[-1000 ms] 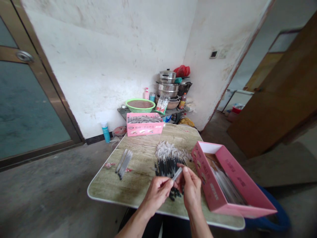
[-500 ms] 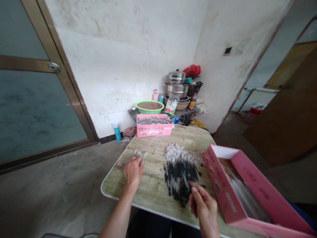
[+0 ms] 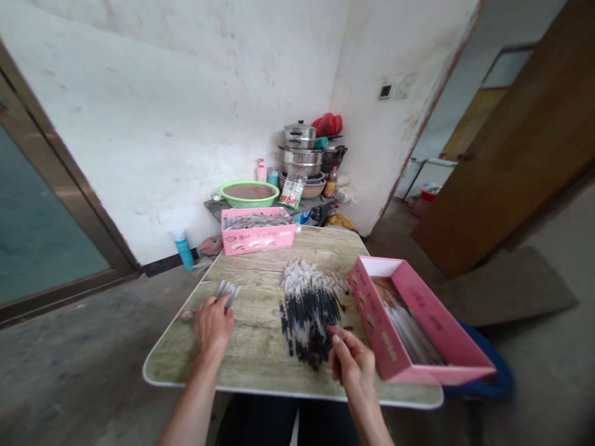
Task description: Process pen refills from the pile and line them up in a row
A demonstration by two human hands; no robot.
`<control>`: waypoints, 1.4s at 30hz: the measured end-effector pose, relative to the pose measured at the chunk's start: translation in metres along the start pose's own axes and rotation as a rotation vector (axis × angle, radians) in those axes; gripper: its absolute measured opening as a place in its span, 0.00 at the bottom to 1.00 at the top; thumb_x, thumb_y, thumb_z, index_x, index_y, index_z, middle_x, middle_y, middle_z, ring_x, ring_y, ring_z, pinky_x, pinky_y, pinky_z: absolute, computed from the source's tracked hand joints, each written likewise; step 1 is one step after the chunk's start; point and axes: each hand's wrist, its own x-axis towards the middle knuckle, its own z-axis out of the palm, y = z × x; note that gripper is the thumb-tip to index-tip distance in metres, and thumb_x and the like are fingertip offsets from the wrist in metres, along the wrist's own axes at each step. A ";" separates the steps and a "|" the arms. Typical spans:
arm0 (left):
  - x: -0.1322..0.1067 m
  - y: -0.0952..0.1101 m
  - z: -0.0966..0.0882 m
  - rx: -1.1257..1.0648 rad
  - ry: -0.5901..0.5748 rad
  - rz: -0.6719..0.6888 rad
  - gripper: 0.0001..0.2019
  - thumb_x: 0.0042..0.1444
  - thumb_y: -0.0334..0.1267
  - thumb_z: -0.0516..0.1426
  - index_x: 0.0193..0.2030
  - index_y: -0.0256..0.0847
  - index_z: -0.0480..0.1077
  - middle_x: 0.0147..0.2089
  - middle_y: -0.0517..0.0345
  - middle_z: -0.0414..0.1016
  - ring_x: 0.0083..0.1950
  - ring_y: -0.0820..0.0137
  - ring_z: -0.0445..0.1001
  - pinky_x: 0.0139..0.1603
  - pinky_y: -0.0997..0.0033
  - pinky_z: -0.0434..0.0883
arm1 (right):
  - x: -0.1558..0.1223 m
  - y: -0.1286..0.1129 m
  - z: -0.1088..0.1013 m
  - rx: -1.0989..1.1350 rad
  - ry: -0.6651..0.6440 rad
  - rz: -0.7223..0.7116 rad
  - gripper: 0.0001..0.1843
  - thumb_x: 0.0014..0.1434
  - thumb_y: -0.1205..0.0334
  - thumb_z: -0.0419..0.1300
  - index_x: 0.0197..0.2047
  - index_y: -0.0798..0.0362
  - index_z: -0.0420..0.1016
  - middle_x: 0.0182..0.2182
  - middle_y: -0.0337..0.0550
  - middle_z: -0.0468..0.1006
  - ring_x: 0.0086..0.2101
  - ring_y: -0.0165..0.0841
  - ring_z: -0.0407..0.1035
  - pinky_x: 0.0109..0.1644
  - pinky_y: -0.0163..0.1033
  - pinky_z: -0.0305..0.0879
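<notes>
My left hand [image 3: 214, 327] rests on the left side of the table, its fingers closed round a small bundle of clear and grey pen-like sticks [image 3: 227, 292]. A pile of slim black pen-like sticks [image 3: 309, 310] with clear parts lies in the middle of the table. Loose whitish translucent pieces [image 3: 307, 275] are heaped against its far end. My right hand [image 3: 353, 362] is at the near right edge of the pile, thumb and forefinger pinched together. What that pinch holds, if anything, is too small to make out.
A pink box [image 3: 258, 238] full of grey sticks stands at the table's far edge. On the right, a larger open pink box [image 3: 381, 337] holds long clear pieces. Behind the table are a green basin [image 3: 248, 201], stacked steel pots [image 3: 302, 155] and a drinks bottle [image 3: 331, 183].
My view has turned to the right, so the table and boxes appear further left. Both hands keep nearly the same places over the table, and the left still holds its bundle.
</notes>
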 end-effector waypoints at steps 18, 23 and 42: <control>-0.060 0.104 -0.013 -0.844 -0.081 0.188 0.15 0.59 0.35 0.50 0.47 0.41 0.74 0.40 0.52 0.76 0.38 0.66 0.75 0.41 0.70 0.70 | 0.109 -0.050 -0.143 -1.634 -0.096 0.033 0.07 0.52 0.67 0.58 0.34 0.55 0.78 0.38 0.54 0.80 0.40 0.43 0.74 0.36 0.38 0.62; -0.058 0.101 -0.016 -0.870 -0.073 0.162 0.15 0.59 0.35 0.50 0.47 0.41 0.75 0.39 0.51 0.77 0.38 0.66 0.76 0.40 0.71 0.71 | 0.110 -0.043 -0.144 -1.667 -0.222 0.031 0.10 0.57 0.67 0.55 0.39 0.57 0.76 0.44 0.59 0.78 0.44 0.45 0.73 0.40 0.40 0.62; -0.056 0.098 -0.018 -0.917 -0.076 0.127 0.14 0.60 0.35 0.50 0.47 0.41 0.75 0.41 0.51 0.77 0.38 0.67 0.75 0.40 0.71 0.71 | 0.111 -0.042 -0.147 -1.680 -0.143 0.043 0.10 0.55 0.69 0.54 0.36 0.57 0.77 0.40 0.56 0.80 0.42 0.42 0.74 0.39 0.37 0.63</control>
